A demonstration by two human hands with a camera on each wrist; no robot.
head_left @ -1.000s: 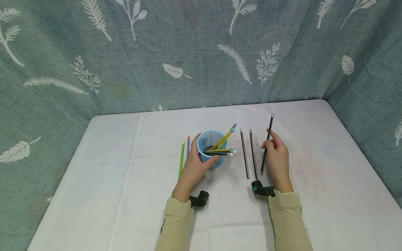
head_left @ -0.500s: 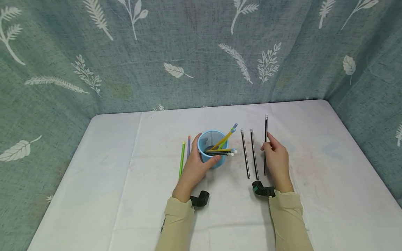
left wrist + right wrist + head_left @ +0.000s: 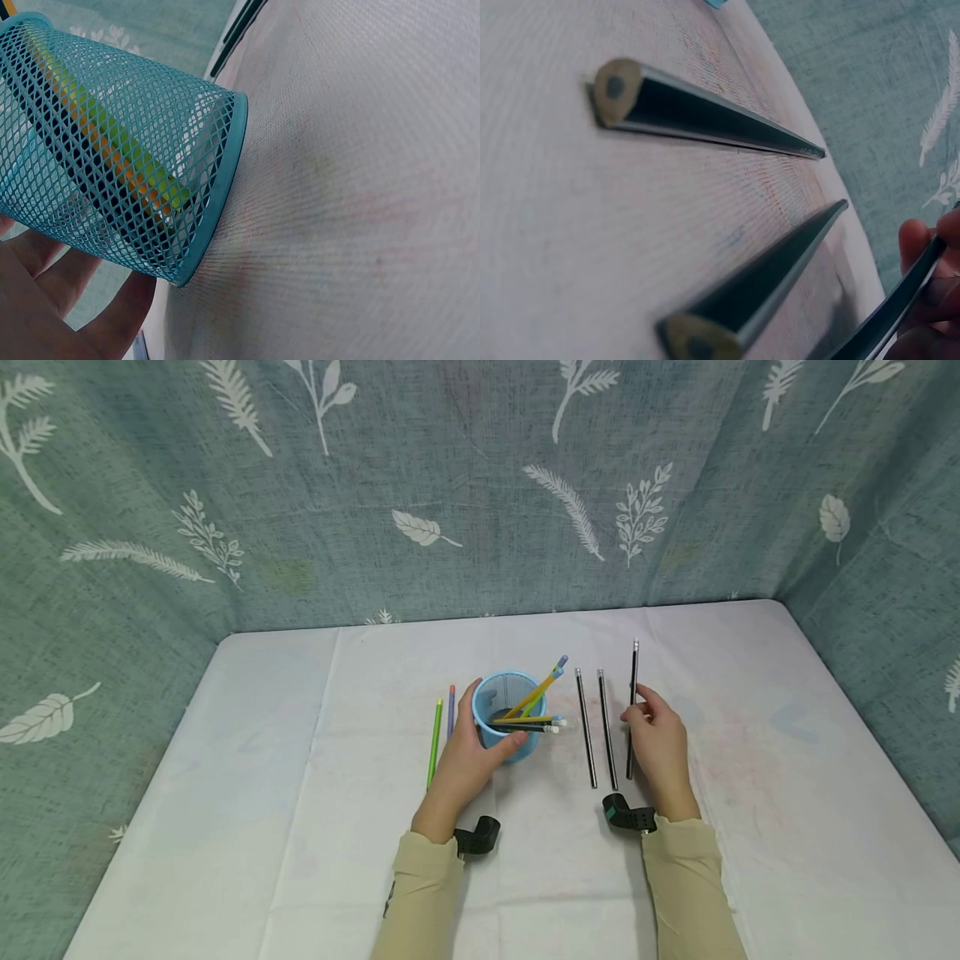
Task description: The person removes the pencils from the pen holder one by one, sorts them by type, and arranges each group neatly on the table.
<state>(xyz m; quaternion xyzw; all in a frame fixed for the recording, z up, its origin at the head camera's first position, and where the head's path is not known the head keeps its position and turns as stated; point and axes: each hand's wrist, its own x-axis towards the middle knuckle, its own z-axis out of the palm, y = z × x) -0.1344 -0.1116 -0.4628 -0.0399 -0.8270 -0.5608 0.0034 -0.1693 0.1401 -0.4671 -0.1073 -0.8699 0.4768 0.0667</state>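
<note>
My left hand (image 3: pixel 468 756) grips a light blue mesh pencil cup (image 3: pixel 506 747) from its left side, thumb at the front. In the left wrist view the mesh cup (image 3: pixel 120 150) stands on the white cloth with green, orange and black pencils leaning inside. My right hand (image 3: pixel 660 743) pinches a black pencil (image 3: pixel 634 672) around its middle; in the right wrist view this pencil (image 3: pixel 892 304) crosses the fingers. To its left lie two more black pencils (image 3: pixel 585 727) (image 3: pixel 606 727), roughly parallel, their unsharpened ends towards me.
Left of the cup a green pencil (image 3: pixel 435 739) and a purple pencil (image 3: pixel 451 710) lie on the white cloth (image 3: pixel 337 843), partly behind my left hand. A green leaf-patterned curtain (image 3: pixel 465 485) hangs behind the table and at both sides.
The black pencil in my right hand has swung from a rightward slant to nearly straight and shifted left, closer to the other two black pencils. My left hand and the cup have stayed put.
</note>
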